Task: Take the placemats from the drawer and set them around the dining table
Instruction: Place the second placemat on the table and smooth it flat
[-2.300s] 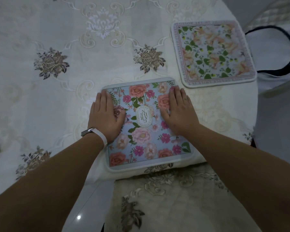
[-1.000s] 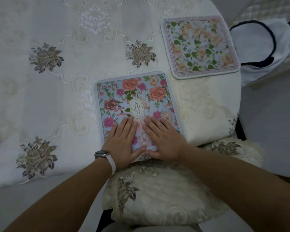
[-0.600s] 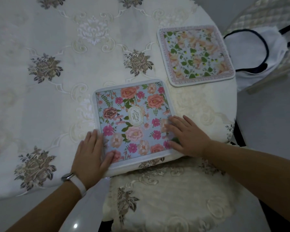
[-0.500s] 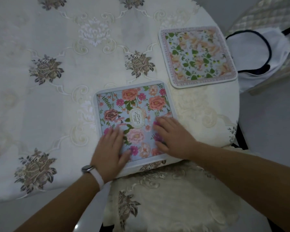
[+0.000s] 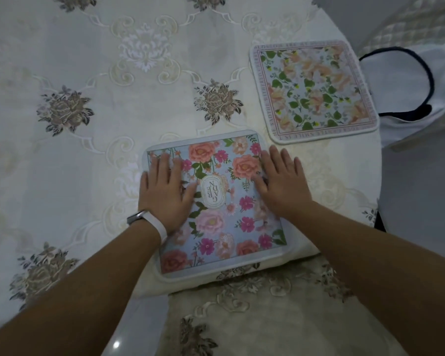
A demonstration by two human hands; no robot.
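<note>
A blue placemat [image 5: 224,227] with pink and orange flowers lies flat at the near edge of the round dining table [image 5: 88,150], which wears a cream embroidered cloth. My left hand [image 5: 165,194] rests palm down on the mat's left half, fingers spread. On the mat's right edge my right hand [image 5: 280,186] also presses flat. Neither hand grips anything. A second placemat [image 5: 314,91], white with peach flowers and green leaves, lies at the table's far right edge.
A chair seat with a cream embroidered cushion [image 5: 267,317] sits just below the table edge in front of me. To the right, a white bag with dark handles [image 5: 409,91] rests on another chair. Grey floor [image 5: 421,201] shows at right.
Both hands slid forward and apart across the blue placemat, from near its lower middle to its upper left and upper right. The mat itself stays in place.
</note>
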